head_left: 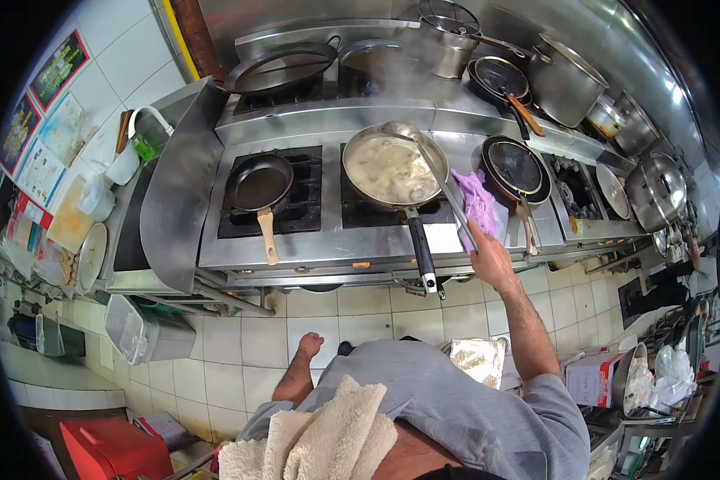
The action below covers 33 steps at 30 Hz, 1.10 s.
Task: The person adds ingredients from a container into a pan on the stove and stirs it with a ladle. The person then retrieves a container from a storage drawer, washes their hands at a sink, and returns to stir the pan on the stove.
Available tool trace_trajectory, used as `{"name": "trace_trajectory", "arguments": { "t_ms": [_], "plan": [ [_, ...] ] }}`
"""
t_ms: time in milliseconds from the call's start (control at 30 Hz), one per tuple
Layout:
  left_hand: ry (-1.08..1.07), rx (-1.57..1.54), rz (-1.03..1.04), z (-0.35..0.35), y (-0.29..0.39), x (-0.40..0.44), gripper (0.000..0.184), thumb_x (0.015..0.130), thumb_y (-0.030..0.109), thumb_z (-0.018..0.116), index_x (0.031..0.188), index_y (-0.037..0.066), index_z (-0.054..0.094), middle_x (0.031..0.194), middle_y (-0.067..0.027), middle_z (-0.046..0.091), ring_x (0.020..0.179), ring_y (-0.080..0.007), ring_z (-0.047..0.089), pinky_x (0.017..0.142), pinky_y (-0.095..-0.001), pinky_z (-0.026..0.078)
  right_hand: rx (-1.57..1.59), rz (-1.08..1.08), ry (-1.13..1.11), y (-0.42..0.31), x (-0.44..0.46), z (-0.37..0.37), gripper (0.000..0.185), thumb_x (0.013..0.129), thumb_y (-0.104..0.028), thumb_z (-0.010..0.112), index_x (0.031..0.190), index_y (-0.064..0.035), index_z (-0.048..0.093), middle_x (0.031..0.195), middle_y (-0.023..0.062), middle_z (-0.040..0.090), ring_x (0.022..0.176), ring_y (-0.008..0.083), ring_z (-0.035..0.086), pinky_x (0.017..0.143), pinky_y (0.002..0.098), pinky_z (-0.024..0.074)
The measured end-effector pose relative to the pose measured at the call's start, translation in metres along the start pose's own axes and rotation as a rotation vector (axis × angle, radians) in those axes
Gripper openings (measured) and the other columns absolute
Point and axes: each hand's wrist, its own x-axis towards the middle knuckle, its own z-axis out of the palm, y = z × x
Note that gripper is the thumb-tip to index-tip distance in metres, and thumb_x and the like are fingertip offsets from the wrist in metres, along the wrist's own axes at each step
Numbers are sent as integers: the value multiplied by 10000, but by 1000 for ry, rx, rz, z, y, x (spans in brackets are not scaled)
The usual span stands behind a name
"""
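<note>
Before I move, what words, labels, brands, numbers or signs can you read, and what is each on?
"Snow", on the white and red box; the word after it is too blurred to be sure of.
Black posters with red borders: lettering too blurred to read.
Blue and white sheet: too small to read.
Black pan handle: pale mark near its end, too small to read.

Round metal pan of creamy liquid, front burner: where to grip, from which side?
Probably the long black handle of the round metal pan, on its outer half, from the person's side: it points that way and juts past the steel stove's front edge. The left hand suits: it shows nothing held, while the right hand grips the long metal ladle.
</note>
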Motion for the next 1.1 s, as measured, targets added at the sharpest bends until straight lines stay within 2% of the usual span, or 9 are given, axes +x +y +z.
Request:
{"name": "trace_trajectory", "arguments": {
  "t_ms": [200,333,400,467,533,567,667,933,1100],
  "plan": [
    [38,-63,-47,4,-7,-6,393,729,311,625,998,24,625,974,-142,641,926,-258,600,834,-321,465,-15,22,-41,15,30,47,647,693,-2,567,1305,-14,356,956,224,611,839,377,602,723,434,473],
    [17,5,0,8,-21,-15,403,708,326,611,981,30,629,998,-151,634,948,-283,594,849,-342,461,468,213,-204,-10,28,50,706,684,-14,600,1329,28,316,938,211,606,767,253,608,689,343,475],
    [-6,30,-35,7,-21,-21,378,709,327,605,946,35,638,979,-158,634,933,-292,594,841,-349,463,652,208,-204,-21,22,40,703,699,44,576,1346,14,304,677,82,537,468,111,483,419,270,399],
    [-32,60,-64,8,-22,-23,355,709,329,599,911,41,646,960,-165,635,917,-300,595,833,-356,465,624,223,-240,-27,16,24,689,698,38,570,1338,17,314,689,80,531,484,114,489,437,274,414],
    [30,-10,-32,11,-27,-21,325,712,331,581,849,44,649,914,-176,634,876,-320,594,801,-369,471,370,103,-290,-23,9,15,707,688,-20,594,1336,3,312,1040,236,581,887,320,602,786,365,463],
    [26,-7,-27,10,-29,-17,325,712,331,581,849,44,649,914,-176,634,876,-320,594,801,-369,471,313,32,-274,-17,6,17,690,696,-16,580,1331,1,312,1083,255,557,970,364,566,841,387,442],
    [-122,194,125,2,-19,-5,317,719,330,568,795,31,639,878,-180,629,837,-330,591,767,-378,473,204,65,-343,-33,-7,-10,657,705,-20,568,1315,7,327,1075,266,554,982,375,554,848,403,441],
    [-2,5,124,-2,18,3,314,727,320,566,788,18,625,859,-181,623,817,-325,591,750,-366,474,122,193,-350,-36,-46,-61,612,729,-40,580,1307,-84,383,922,239,605,864,358,590,748,415,457],
    [-31,48,99,2,16,-1,316,726,323,569,806,22,627,874,-179,623,828,-303,597,759,-364,474,176,166,-238,-33,-70,-79,627,726,-20,597,1316,-117,410,688,138,577,616,173,564,620,328,462]
  ]
}}
